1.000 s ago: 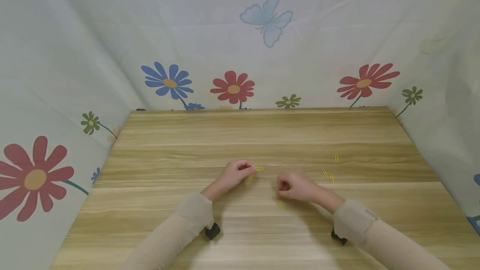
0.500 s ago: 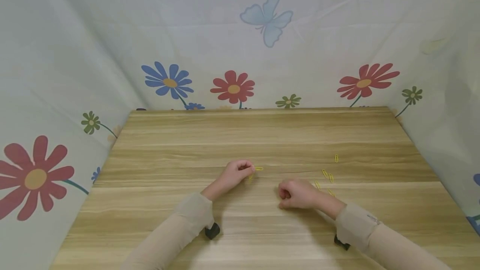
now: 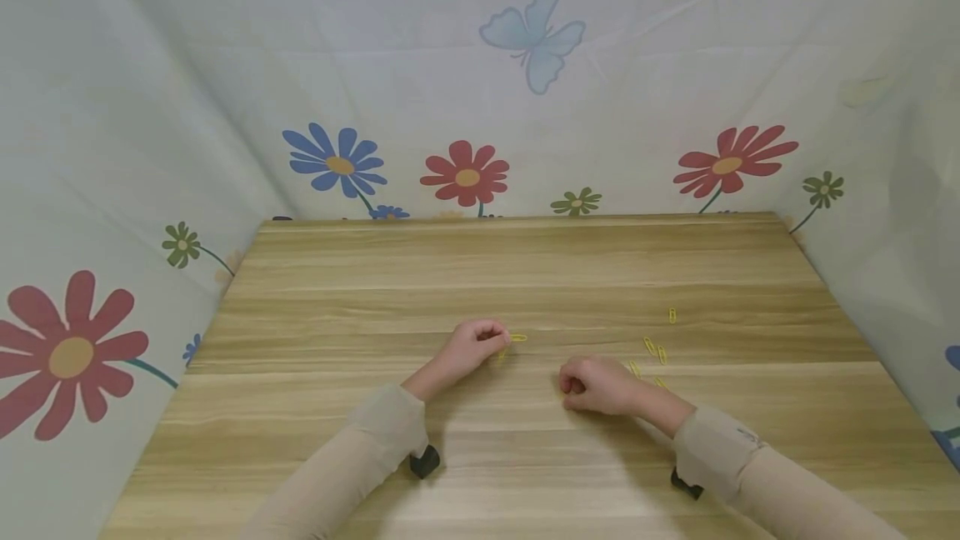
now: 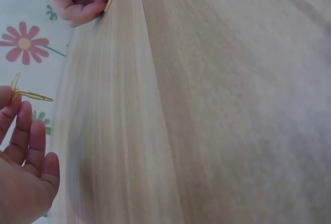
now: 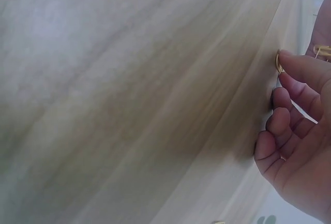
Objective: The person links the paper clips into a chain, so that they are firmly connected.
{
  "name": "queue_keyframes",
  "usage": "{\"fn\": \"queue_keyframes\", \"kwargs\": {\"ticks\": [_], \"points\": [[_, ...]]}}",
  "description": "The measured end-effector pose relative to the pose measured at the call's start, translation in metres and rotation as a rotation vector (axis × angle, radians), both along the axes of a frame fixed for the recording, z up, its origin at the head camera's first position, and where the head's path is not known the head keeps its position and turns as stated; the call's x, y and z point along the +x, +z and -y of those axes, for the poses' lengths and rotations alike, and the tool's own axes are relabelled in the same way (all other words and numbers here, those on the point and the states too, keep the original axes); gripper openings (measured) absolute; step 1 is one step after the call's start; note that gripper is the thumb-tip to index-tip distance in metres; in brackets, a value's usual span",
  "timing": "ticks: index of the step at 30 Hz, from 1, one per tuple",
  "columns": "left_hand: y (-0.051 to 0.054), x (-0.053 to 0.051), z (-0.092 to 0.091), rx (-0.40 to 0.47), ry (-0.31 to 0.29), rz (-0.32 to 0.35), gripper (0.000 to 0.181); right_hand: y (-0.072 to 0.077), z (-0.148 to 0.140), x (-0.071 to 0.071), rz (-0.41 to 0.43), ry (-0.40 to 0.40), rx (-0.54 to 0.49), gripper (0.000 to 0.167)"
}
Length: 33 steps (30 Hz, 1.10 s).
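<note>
Yellow paper clips are at both hands. My left hand (image 3: 468, 350) is held over the middle of the table, pinching yellow paper clips (image 4: 33, 96) between thumb and forefinger. At least two clips stick out there at different angles and seem joined. To its right, my right hand (image 3: 602, 386) is low at the tabletop. Its thumb and forefinger pinch a single paper clip (image 5: 278, 61), whose end shows beyond the fingertips. The left wrist view also shows this paper clip (image 4: 109, 2) close to the wood. In the head view the right fingers hide it.
Several loose yellow paper clips lie behind and right of the right hand, among them one farther back (image 3: 672, 316) and a pair (image 3: 650, 346). The wooden table (image 3: 360, 273) is bordered by a white flowered curtain (image 3: 420, 65).
My right hand has come slightly toward me, over the clip that lay below its fingers, and now pinches it. Two loose clips beside that wrist have come into sight. The left hand stays still.
</note>
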<state>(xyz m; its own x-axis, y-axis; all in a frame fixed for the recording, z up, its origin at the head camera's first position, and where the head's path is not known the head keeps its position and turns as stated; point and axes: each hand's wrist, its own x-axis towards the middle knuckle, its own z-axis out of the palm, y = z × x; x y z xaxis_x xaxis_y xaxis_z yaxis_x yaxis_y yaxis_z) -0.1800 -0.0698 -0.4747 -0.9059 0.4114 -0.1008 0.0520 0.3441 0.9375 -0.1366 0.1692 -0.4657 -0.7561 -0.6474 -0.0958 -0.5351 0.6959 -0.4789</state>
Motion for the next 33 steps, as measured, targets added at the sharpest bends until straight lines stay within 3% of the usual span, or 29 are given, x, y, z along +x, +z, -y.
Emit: {"fn": "queue_keyframes", "kwargs": {"ticks": [8, 16, 18, 33], "points": [[0.000, -0.001, 0.000, -0.003, -0.008, 0.013, 0.020, -0.002, -0.003, -0.002, -0.019, -0.006, -0.026, 0.006], [0.028, 0.011, 0.000, 0.006, -0.043, 0.017, 0.022, -0.003, -0.007, -0.001, -0.037, -0.043, -0.017, 0.012], [0.030, 0.012, 0.000, 0.005, -0.044, 0.017, 0.022, -0.003, -0.007, -0.001, -0.033, -0.050, -0.011, 0.012], [0.029, 0.011, 0.000, 0.008, -0.053, 0.013, 0.023, -0.002, -0.006, -0.001, -0.023, -0.049, -0.027, 0.013]]}}
